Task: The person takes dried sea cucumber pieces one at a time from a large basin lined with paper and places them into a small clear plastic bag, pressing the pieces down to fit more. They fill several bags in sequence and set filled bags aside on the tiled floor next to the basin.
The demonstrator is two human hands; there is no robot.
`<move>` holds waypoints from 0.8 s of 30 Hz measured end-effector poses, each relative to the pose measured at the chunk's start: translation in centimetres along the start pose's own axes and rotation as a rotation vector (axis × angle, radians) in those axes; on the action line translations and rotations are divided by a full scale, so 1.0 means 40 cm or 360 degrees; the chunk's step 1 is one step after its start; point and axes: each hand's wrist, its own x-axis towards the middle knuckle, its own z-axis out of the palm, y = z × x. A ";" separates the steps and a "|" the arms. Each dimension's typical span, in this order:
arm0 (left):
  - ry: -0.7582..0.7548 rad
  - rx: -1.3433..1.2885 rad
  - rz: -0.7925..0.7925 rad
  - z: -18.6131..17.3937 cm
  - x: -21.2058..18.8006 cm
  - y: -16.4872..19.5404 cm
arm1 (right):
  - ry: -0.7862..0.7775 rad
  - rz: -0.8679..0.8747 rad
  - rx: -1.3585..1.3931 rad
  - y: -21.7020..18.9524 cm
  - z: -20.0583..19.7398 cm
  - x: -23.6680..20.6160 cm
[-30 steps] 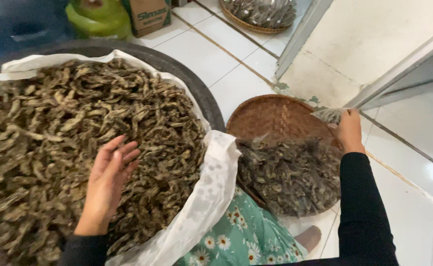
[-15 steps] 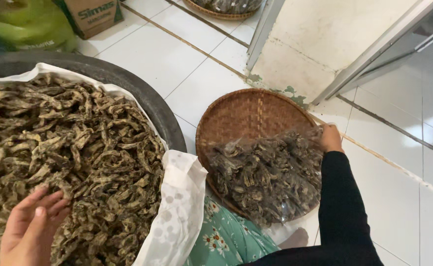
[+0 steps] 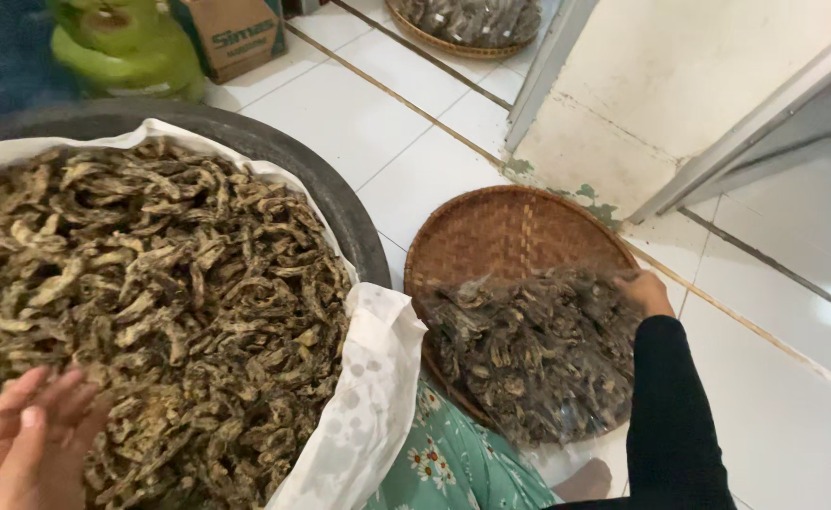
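A big dark basin [image 3: 340, 203] lined with a white sack [image 3: 364, 397] holds a heap of dried brown fish [image 3: 151, 302]. My left hand [image 3: 24, 444] lies on the near edge of that heap, fingers spread, holding nothing. To the right, a round woven tray [image 3: 510, 231] rests on the floor with a clear plastic bag of dried fish [image 3: 529, 349] on it. My right hand [image 3: 644, 291], in a black sleeve, grips the bag's far right edge; its fingertips are hidden.
A green gas cylinder [image 3: 127, 47] and a cardboard box [image 3: 236, 33] stand behind the basin. A second woven tray of dried fish [image 3: 472, 21] lies at the top. A white wall corner [image 3: 623, 94] rises beside the tray. My green floral clothing [image 3: 444, 463] and a foot [image 3: 590, 482] show below.
My left hand has slid down the heap to its near left edge. My right hand has moved from the tray's rim onto the bag's edge. The view has shifted.
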 end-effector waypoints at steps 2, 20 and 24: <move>0.0134 0.0082 0.0052 -0.093 -0.023 0.000 | -0.0027 -0.0109 0.0025 -0.005 0.015 -0.010; 0.0294 0.2628 -0.0442 -0.798 -0.450 -0.091 | 0.1220 -0.1386 0.0304 -0.491 0.047 -0.540; 0.0064 0.2827 -0.0460 -0.834 -0.392 -0.092 | 0.0944 -0.1821 0.0662 -0.816 0.017 -0.819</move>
